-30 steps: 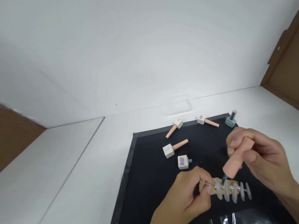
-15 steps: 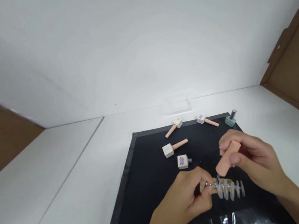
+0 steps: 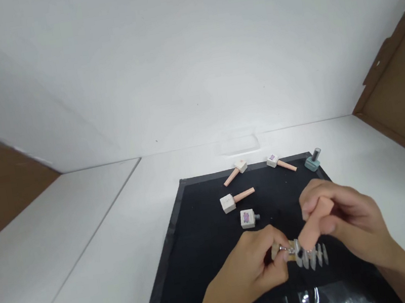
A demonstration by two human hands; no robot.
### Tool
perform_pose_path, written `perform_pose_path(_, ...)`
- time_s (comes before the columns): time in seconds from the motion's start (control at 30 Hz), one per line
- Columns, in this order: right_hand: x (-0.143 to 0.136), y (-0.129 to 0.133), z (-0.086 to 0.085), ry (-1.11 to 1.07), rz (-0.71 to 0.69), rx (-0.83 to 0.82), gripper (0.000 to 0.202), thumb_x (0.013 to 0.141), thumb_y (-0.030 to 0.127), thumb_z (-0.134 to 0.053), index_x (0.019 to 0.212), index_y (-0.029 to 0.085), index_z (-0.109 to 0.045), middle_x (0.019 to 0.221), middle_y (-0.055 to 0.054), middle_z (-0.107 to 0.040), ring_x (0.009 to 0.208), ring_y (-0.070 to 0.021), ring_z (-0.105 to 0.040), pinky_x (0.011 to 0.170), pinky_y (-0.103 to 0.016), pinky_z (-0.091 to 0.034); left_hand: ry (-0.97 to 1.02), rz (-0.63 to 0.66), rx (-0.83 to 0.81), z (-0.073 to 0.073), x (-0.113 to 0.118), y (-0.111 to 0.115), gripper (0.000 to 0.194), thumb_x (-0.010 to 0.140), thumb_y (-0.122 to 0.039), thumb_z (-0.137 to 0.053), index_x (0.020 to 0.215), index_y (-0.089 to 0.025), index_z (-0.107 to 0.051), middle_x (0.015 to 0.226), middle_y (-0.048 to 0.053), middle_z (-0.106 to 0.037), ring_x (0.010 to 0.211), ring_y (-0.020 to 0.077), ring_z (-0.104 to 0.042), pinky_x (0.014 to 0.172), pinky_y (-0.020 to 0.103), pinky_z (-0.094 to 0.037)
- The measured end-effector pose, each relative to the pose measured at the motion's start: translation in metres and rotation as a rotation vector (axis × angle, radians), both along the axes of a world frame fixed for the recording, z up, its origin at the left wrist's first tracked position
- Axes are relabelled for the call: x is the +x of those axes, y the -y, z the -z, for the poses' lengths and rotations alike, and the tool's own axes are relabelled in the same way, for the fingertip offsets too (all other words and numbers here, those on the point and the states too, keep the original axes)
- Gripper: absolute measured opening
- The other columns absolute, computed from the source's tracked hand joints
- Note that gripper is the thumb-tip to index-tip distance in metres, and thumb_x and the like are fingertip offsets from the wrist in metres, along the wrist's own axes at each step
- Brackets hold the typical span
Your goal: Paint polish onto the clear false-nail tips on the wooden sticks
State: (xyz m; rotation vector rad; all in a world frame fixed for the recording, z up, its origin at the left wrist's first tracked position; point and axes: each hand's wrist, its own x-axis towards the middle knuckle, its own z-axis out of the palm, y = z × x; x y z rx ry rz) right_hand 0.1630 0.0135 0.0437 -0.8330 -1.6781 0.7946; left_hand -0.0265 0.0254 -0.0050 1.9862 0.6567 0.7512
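My left hand (image 3: 256, 263) pinches the left end of a nail tip stand (image 3: 291, 250), which carries a row of clear false nail tips (image 3: 312, 259). Between the fingers and thumb of my right hand (image 3: 348, 220) is a nail polish brush (image 3: 316, 223) with a peach cap, slanting down to the left. Its dark bristle end lies over the nail tips near the left of the row; whether it touches cannot be made out. An uncapped white polish bottle (image 3: 247, 218) with a purple flower label lies on its side just beyond my left hand.
Three capped white polish bottles with peach caps lie on the black mat (image 3: 203, 233): one nearer (image 3: 228, 203), two farther (image 3: 240, 166) (image 3: 272, 160). A teal bottle (image 3: 312, 163) sits at the mat's far right corner. Behind is a white wall (image 3: 190, 71).
My right hand has shifted slightly right and down, bringing the brush's cap lower over the nail tips. The stand has turned a little; my left hand keeps its hold.
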Motion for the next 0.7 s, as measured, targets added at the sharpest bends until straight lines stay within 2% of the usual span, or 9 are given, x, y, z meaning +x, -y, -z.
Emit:
perform_pose_path(0.07, 0.0009, -0.0011, -0.0006, 0.023, -0.040, -0.011, 0.013, 0.088, 0.035, -0.062, 0.084, 0.023, -0.066, 0.069, -0.002, -0.063, 0.061, -0.0156, -0.058, 0.049, -0.024, -0.047, -0.011, -0.005, -0.040, -0.0008, 0.0001, -0.0002, 0.007, 0.078, -0.014, -0.047, 0.073, -0.019, -0.047, 0.056, -0.008, -0.038, 0.048, 0.0069, -0.034, 0.047, 0.017, -0.027)
perform_pose_path(0.2, 0.0053, -0.0040, 0.0008, -0.139, 0.153, -0.062, 0.012, 0.089, 0.034, -0.060, 0.086, 0.024, -0.066, 0.072, -0.001, -0.062, 0.055, -0.0118, -0.055, 0.046, -0.022, -0.046, -0.019, -0.018, -0.098, -0.0002, -0.0002, -0.0002, 0.006, 0.077, -0.014, -0.048, 0.074, -0.019, -0.049, 0.056, -0.008, -0.039, 0.047, 0.0066, -0.034, 0.046, 0.017, -0.026)
perform_pose_path(0.23, 0.0060, -0.0042, 0.0012, -0.187, 0.162, -0.078, 0.012, 0.089, 0.036, -0.060, 0.087, 0.025, -0.066, 0.072, 0.000, -0.061, 0.053, -0.0113, -0.054, 0.045, -0.021, -0.046, -0.014, -0.016, -0.109, 0.0002, -0.0003, -0.0002, 0.006, 0.077, -0.014, -0.048, 0.074, -0.019, -0.049, 0.056, -0.008, -0.040, 0.047, 0.0065, -0.034, 0.046, 0.017, -0.026)
perform_pose_path(0.3, 0.0057, -0.0037, 0.0017, -0.202, 0.082, -0.095, 0.015, 0.088, 0.039, -0.061, 0.087, 0.024, -0.065, 0.071, -0.001, -0.061, 0.052, -0.0117, -0.054, 0.043, -0.021, -0.045, 0.003, -0.010, -0.131, 0.0008, -0.0001, -0.0005, 0.005, 0.077, -0.015, -0.048, 0.074, -0.018, -0.049, 0.055, -0.008, -0.040, 0.047, 0.0066, -0.034, 0.045, 0.017, -0.026)
perform_pose_path(0.4, 0.0020, -0.0021, 0.0015, -0.093, -0.067, -0.083, 0.021, 0.087, 0.042, -0.061, 0.082, 0.022, -0.065, 0.069, -0.001, -0.061, 0.055, -0.0131, -0.056, 0.045, -0.022, -0.046, 0.027, -0.011, -0.157, 0.0006, 0.0006, -0.0014, 0.006, 0.078, -0.017, -0.048, 0.073, -0.018, -0.049, 0.055, -0.007, -0.040, 0.048, 0.0069, -0.035, 0.046, 0.017, -0.026)
perform_pose_path(0.47, -0.0002, -0.0016, 0.0016, -0.062, -0.037, -0.080, 0.019, 0.088, 0.039, -0.060, 0.082, 0.022, -0.065, 0.070, -0.001, -0.061, 0.055, -0.0117, -0.055, 0.046, -0.021, -0.046, 0.035, -0.016, -0.153, 0.0001, 0.0012, -0.0018, 0.006, 0.079, -0.018, -0.048, 0.072, -0.018, -0.048, 0.055, -0.007, -0.040, 0.047, 0.0070, -0.034, 0.046, 0.018, -0.026)
perform_pose_path(0.6, -0.0003, -0.0021, 0.0025, -0.152, 0.107, -0.077, 0.013, 0.090, 0.034, -0.059, 0.085, 0.022, -0.063, 0.070, 0.000, -0.061, 0.051, -0.0098, -0.053, 0.046, -0.020, -0.046, 0.032, -0.021, -0.140, -0.0002, 0.0015, -0.0017, 0.008, 0.080, -0.018, -0.048, 0.072, -0.018, -0.047, 0.055, -0.008, -0.039, 0.047, 0.0069, -0.033, 0.046, 0.018, -0.025)
perform_pose_path(0.7, -0.0002, -0.0023, 0.0017, -0.130, 0.012, -0.074, 0.019, 0.088, 0.040, -0.060, 0.083, 0.021, -0.063, 0.070, -0.001, -0.061, 0.052, -0.0110, -0.054, 0.043, -0.021, -0.045, 0.034, -0.004, -0.162, 0.0000, 0.0013, -0.0016, 0.008, 0.080, -0.019, -0.047, 0.073, -0.018, -0.047, 0.055, -0.008, -0.039, 0.048, 0.0067, -0.033, 0.046, 0.018, -0.025)
